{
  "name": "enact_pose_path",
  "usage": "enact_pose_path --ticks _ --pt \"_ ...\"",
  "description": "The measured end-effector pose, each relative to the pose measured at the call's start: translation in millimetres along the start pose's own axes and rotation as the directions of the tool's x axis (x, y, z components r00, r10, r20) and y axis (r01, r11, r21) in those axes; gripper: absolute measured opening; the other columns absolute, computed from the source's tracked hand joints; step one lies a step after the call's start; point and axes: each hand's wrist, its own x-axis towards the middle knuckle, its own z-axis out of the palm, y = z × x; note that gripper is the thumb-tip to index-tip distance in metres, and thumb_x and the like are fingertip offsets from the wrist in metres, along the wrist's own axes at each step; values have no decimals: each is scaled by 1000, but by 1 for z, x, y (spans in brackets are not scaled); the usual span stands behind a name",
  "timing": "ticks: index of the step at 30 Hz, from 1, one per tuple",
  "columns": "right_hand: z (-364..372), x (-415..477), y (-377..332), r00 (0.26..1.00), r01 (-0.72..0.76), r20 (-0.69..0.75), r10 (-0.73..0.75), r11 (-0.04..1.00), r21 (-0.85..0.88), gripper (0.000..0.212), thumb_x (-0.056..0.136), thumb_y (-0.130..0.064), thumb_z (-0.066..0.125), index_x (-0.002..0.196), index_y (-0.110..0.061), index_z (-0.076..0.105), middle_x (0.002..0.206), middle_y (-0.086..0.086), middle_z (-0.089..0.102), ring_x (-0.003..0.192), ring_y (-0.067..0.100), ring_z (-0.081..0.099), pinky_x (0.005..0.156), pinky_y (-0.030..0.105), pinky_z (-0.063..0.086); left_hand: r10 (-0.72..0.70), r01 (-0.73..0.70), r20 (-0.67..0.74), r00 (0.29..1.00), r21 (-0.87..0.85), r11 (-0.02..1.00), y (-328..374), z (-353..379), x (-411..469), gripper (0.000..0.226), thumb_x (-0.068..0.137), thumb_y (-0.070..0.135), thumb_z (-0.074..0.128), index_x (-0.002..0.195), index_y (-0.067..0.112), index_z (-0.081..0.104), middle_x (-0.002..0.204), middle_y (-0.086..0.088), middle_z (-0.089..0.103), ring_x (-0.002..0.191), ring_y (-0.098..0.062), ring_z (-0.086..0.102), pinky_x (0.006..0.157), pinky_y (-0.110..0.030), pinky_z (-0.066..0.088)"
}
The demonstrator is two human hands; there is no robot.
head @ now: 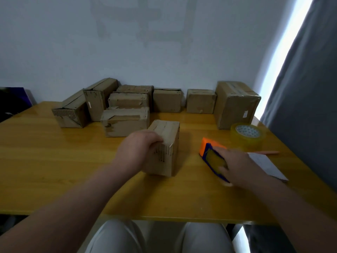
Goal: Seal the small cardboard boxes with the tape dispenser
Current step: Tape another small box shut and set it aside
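The left hand (140,145) curls its fingers over the top edge of a small brown cardboard box (168,130), apparently steadying it for taping. Near its right side, the right hand (235,161) wraps round the orange-and-blue plastic tape dispenser (213,157) lying on the yellow wooden table (54,161), probably to lift it.

The near box (164,148) stands at table (54,161) centre. Tape dispenser (213,157): right of it. Tape roll (248,136): behind the dispenser. Remaining boxes (166,101): along the rear edge.
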Motion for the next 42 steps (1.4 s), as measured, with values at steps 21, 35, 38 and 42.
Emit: enact_pose_path --ticks 21,35,38,42 --pt "-32 4 -63 999 28 -33 0 524 851 30 96 -31 53 126 -27 57 101 -21 58 103 0 55 92 26 47 123 -117 -62 991 87 989 29 -15 27 17 91 38 51 105 32 58 102 16 51 92 0 48 77 -14 39" --pt "-25 27 -68 958 -123 4 286 400 908 27 84 -36 70 102 -17 71 88 -2 69 83 11 62 75 32 55 205 -199 10 979 -207 958 9 13 17 58 87 55 25 124 29 62 125 15 60 117 1 48 98 -20 36" --pt "-23 34 -68 946 -103 -73 317 504 858 23 85 -38 68 93 -16 72 84 -2 69 83 13 63 76 34 56 208 -200 16 978 -204 958 9 14 20 58 86 54 25 123 29 62 124 13 60 116 0 48 97 -21 37" --pt "-25 38 -69 932 -72 -198 304 690 720 29 91 -38 60 78 -16 72 70 -1 65 68 14 61 61 30 50 221 -211 28 975 -208 955 8 13 21 59 86 55 25 123 29 62 124 15 60 115 3 47 95 -16 36"
